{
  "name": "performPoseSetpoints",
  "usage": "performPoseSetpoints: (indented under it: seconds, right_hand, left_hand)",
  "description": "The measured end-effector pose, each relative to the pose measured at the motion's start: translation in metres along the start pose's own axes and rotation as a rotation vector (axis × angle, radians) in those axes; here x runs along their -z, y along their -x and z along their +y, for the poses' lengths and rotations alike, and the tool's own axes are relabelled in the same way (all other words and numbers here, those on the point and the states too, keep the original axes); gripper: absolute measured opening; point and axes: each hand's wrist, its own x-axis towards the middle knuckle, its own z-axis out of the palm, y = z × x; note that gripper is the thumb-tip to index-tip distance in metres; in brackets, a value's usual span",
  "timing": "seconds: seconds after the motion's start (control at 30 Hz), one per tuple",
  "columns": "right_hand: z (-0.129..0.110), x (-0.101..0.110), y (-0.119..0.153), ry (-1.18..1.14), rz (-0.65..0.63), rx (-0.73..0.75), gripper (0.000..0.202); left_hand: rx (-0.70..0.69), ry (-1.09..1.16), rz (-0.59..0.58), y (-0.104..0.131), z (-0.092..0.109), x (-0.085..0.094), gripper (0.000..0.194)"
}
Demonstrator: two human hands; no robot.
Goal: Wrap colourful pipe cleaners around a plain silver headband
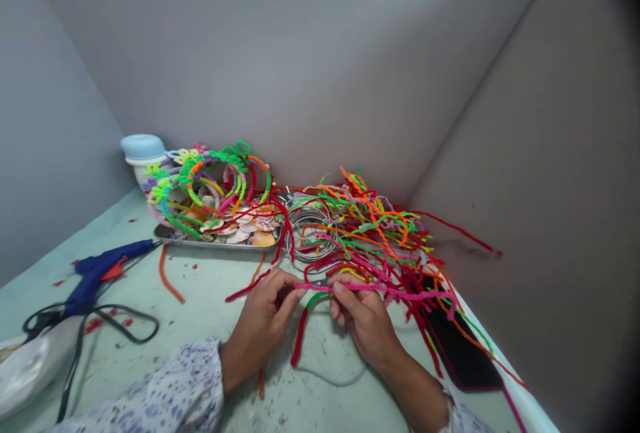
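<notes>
Pink fuzzy stem [373, 288], pinched by 2 hands' fingers [345, 296], curved red-green band [300, 336]

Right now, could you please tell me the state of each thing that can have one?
Left hand, pinching pink fuzzy wire
Right hand, pinching it too
Pink fuzzy wire, held by both hands
Hoop, partly wrapped, partly bare
Glue gun, lying down
Bottle, upright, lid on
Tray, loaded with pieces
Thin wire, coiled
Phone, dark, partly covered

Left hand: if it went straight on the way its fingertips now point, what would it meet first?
Beyond the pink stem it pinches, the left hand would probably meet the right hand first; a gray object shows between them, but its depth is unclear.
</notes>
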Motion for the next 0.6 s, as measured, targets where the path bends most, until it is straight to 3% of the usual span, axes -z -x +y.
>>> performPoseSetpoints:
  seconds: [0.2, 0.43, 0.6]
  right_hand:
    - [0.0008, 0.0015, 0.0003, 0.024, 0.028, 0.022, 0.021]
    - [-0.0011, -0.0006, 0.0018, 0.053, 0.020, 0.012, 0.023]
    - [-0.0037, -0.0017, -0.0005, -0.016, 0.128, 0.048, 0.024]
  left_hand:
    - [-0.045, -0.027, -0.043, 0.0006, 0.0017, 0.0006, 0.019]
    - [-0.014, 0.013, 0.011, 0.0001, 0.0007, 0.0001, 0.016]
    - [-0.013, 0.010, 0.002, 0.0003, 0.0009, 0.0026, 0.021]
